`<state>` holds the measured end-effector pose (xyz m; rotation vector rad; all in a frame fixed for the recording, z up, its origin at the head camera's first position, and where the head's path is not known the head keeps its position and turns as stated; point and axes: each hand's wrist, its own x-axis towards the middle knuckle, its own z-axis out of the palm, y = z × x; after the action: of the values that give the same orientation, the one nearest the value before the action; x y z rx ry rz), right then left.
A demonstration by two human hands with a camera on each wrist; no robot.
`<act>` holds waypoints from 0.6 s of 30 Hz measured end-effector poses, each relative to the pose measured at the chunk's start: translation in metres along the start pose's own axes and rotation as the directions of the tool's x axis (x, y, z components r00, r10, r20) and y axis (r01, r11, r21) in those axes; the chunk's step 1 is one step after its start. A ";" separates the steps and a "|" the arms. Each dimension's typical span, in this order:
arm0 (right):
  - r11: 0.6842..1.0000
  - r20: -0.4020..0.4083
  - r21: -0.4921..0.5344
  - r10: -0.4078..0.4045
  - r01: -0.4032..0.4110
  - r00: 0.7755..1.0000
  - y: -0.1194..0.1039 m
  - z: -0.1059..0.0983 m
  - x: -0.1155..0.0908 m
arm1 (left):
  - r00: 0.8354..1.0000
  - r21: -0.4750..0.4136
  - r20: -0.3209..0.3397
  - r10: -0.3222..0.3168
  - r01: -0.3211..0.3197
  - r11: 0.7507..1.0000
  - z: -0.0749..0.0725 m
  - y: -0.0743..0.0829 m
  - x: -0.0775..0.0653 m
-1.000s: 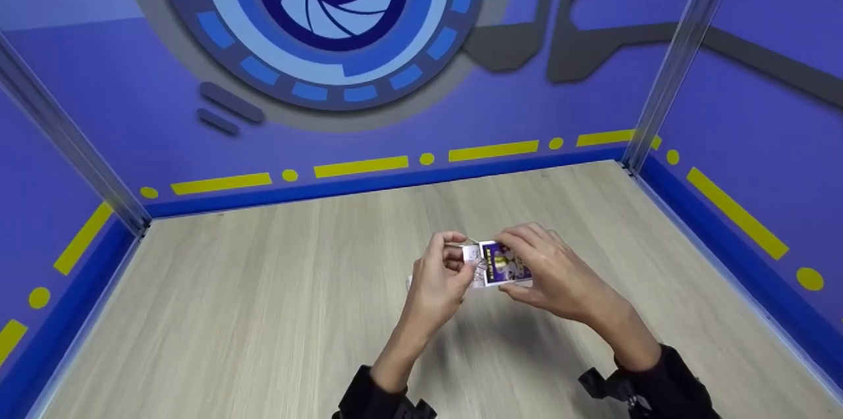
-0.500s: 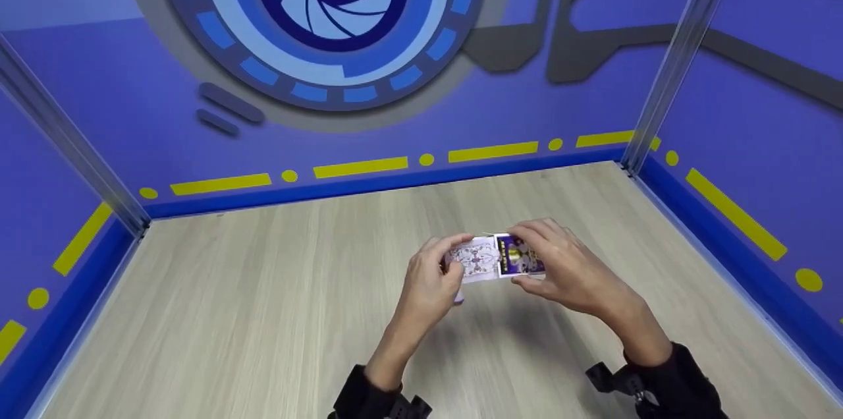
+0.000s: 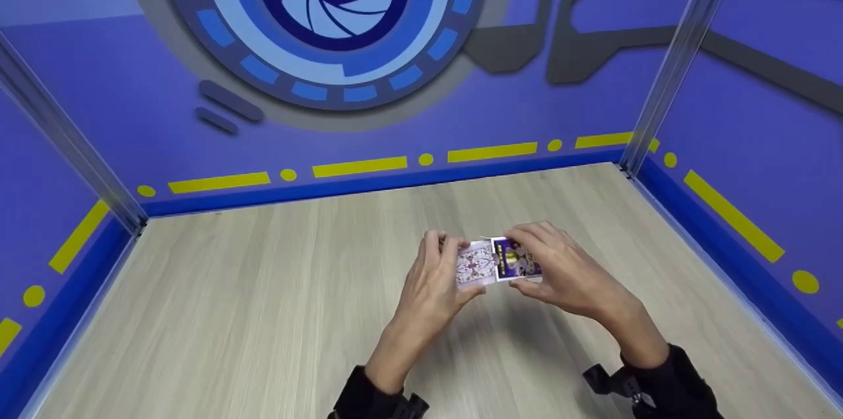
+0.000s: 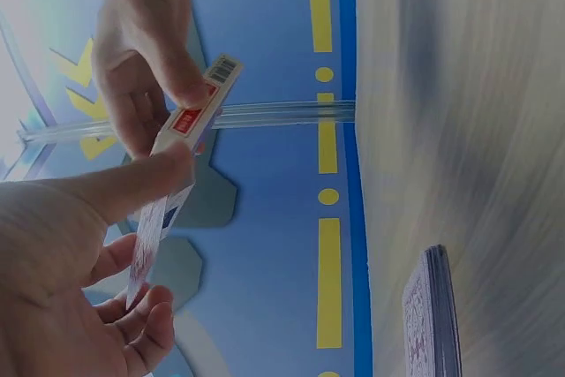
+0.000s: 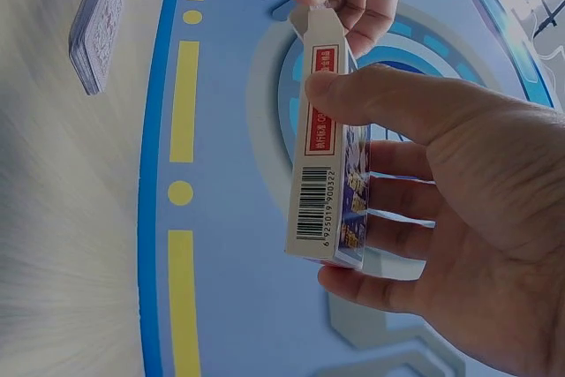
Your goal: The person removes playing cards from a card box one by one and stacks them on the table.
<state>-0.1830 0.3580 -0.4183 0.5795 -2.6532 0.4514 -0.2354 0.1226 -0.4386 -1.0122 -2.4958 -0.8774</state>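
Note:
My right hand (image 3: 560, 267) grips a playing-card box (image 3: 517, 257) with a dark purple front and white edges, held above the table. Thumb and fingers press on its opposite narrow sides; the right wrist view shows its barcode side. Playing cards (image 3: 475, 263) with a red-and-white patterned back stick out of the box's end on the left. My left hand (image 3: 431, 284) holds these cards by their edges, its thumb close to the box mouth. On the table below lies a separate stack of cards (image 4: 431, 315), hidden behind my left hand in the head view.
A pale wood-grain table (image 3: 263, 300) spreads under both hands. Blue printed panels (image 3: 369, 136) with yellow dashes stand behind it and on both sides, joined by clear corner posts (image 3: 678, 56).
Over the last second, both hands and the box have shifted slightly right, and more of the patterned card back shows. My left thumb has moved from the card face to the near edge.

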 end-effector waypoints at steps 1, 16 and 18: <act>1.000 0.000 0.001 0.001 -0.001 1.000 0.000 0.000 0.000 | 1.000 0.009 -0.009 0.010 -0.010 1.000 0.001 0.000 0.000; 0.999 -0.044 0.034 0.028 -0.027 0.999 0.011 -0.011 -0.005 | 0.999 -0.007 0.037 0.036 -0.035 0.999 -0.013 -0.009 0.003; 0.998 -0.046 0.040 0.041 -0.039 0.998 0.013 -0.013 -0.006 | 0.999 -0.011 0.041 0.019 -0.019 1.000 -0.016 -0.011 0.004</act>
<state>-0.1794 0.3760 -0.4123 0.5216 -2.6207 0.5232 -0.2451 0.1082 -0.4290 -1.0663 -2.5141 -0.8742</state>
